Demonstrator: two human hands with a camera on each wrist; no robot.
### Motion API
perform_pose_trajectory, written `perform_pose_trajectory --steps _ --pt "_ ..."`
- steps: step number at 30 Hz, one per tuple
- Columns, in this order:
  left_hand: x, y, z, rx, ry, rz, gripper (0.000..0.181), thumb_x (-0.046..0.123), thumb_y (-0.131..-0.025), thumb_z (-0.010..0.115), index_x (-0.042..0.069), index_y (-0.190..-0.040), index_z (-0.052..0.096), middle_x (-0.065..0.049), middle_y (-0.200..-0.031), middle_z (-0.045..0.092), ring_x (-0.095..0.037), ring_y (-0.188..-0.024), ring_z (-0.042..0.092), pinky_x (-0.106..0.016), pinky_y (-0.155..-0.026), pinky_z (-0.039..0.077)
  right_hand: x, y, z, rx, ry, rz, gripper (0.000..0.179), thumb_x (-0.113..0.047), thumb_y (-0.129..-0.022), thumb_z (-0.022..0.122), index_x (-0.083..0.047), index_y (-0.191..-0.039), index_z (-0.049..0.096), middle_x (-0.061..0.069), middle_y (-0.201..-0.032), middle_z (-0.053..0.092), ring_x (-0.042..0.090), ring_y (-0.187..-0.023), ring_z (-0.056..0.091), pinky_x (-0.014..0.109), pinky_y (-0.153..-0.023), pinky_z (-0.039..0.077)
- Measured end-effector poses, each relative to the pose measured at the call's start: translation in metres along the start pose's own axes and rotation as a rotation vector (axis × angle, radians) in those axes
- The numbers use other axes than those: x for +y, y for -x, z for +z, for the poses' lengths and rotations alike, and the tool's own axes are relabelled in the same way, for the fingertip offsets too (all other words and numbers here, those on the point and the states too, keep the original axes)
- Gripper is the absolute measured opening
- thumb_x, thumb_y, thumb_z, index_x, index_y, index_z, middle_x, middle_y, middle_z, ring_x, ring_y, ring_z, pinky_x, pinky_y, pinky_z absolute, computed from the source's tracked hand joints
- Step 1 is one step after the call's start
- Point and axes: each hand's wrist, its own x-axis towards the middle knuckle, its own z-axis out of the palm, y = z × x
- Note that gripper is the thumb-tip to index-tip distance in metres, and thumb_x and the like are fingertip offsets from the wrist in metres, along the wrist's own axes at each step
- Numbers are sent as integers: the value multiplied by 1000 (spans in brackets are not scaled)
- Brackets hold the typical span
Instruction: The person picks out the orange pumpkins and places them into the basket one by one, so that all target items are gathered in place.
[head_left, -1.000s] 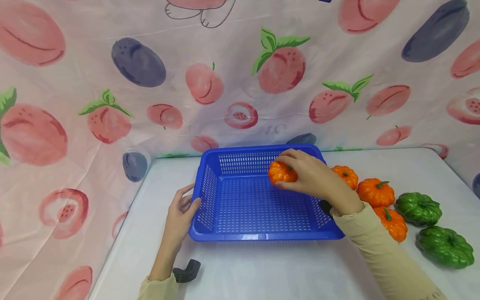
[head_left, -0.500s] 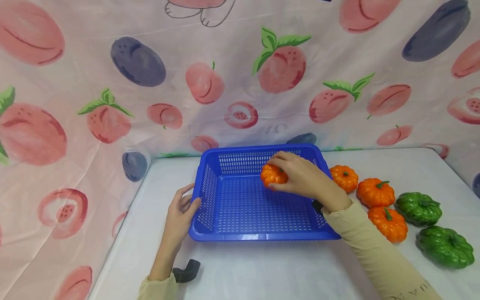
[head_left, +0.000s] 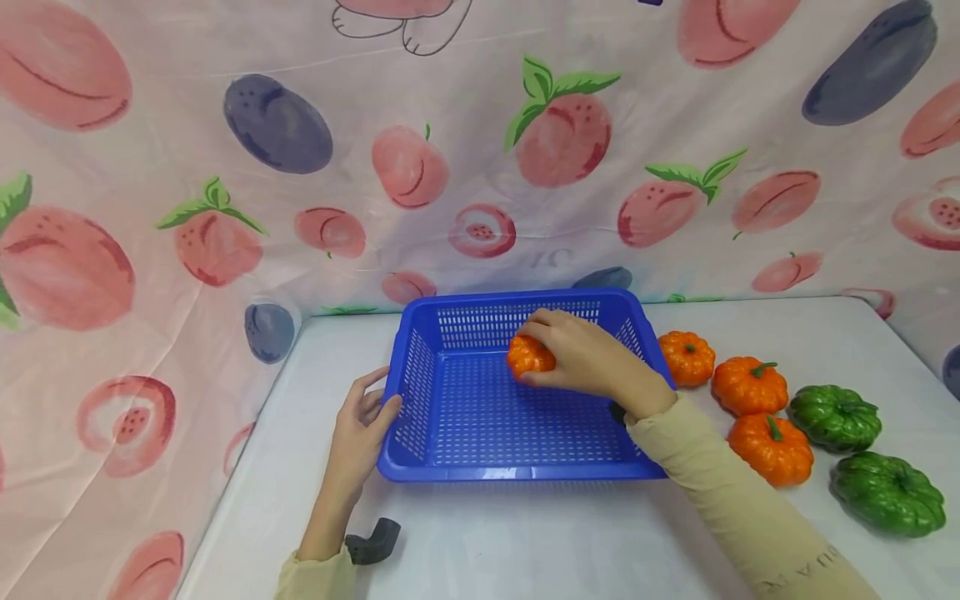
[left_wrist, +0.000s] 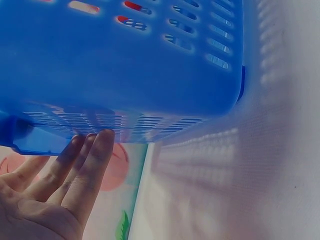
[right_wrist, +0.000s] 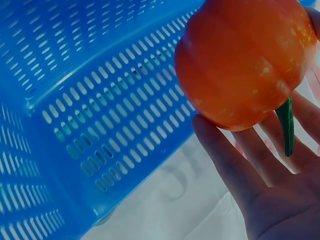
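My right hand [head_left: 583, 357] grips a small orange pumpkin [head_left: 529, 358] over the inside of a blue plastic basket [head_left: 480, 473]. The right wrist view shows the same pumpkin [right_wrist: 245, 65] close up, its green stem pointing toward the palm and fingers around it. At the basket's left side, my left hand [head_left: 362, 429] holds the rim, thumb on the edge and fingers against the outside. From the left wrist, the fingers [left_wrist: 92, 170] touch the outer wall of the basket [left_wrist: 125, 80]. Whether the pumpkin touches the basket floor cannot be told.
Right of the basket lie three more orange pumpkins, one nearest the basket [head_left: 687, 358], and two green pumpkins, the front one [head_left: 888, 493] nearer me. A black angled piece [head_left: 375, 542] is by my left wrist. A fruit-print cloth [head_left: 480, 167] hangs behind the white table [head_left: 525, 542].
My right hand has moved left across the basket with the orange pumpkin, and slightly lower. The left hand and the basket have stayed in place.
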Motion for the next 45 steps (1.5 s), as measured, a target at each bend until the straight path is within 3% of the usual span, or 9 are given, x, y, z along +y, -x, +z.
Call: perform_pose_trajectory --steps 14,26,38,45 --pt "0 0 1 0 8 -7 50 26 -100 62 18 -146 45 -20 -131 63 -34 -119 64 -38 -94 55 -5 -15 11 -59 -22 -6 52 -39 -85 77 -6 -124 64 14 -125 60 27 -104 61 41 -90 56" --pt "2 0 1 1 7 -19 49 25 -100 61 18 -146 45 -19 -132 62 -33 -120 62 -44 -98 52 -10 -30 18 -96 -23 0 50 -38 -87 76 -7 -124 64 11 -122 59 26 -105 60 39 -91 56" --pt "2 0 1 0 14 -13 49 24 -100 61 18 -146 45 -20 -131 63 -33 -118 64 -34 -93 55 -6 -42 27 -105 -21 -3 50 -38 -86 76 -7 -124 64 11 -123 59 26 -106 59 39 -92 55" --pt "1 0 1 2 11 -15 49 23 -100 61 17 -146 45 -20 -131 62 -34 -118 64 -35 -93 55 -5 -47 33 -103 -34 -12 51 -37 -86 76 -6 -124 64 12 -122 59 27 -106 59 40 -93 54"
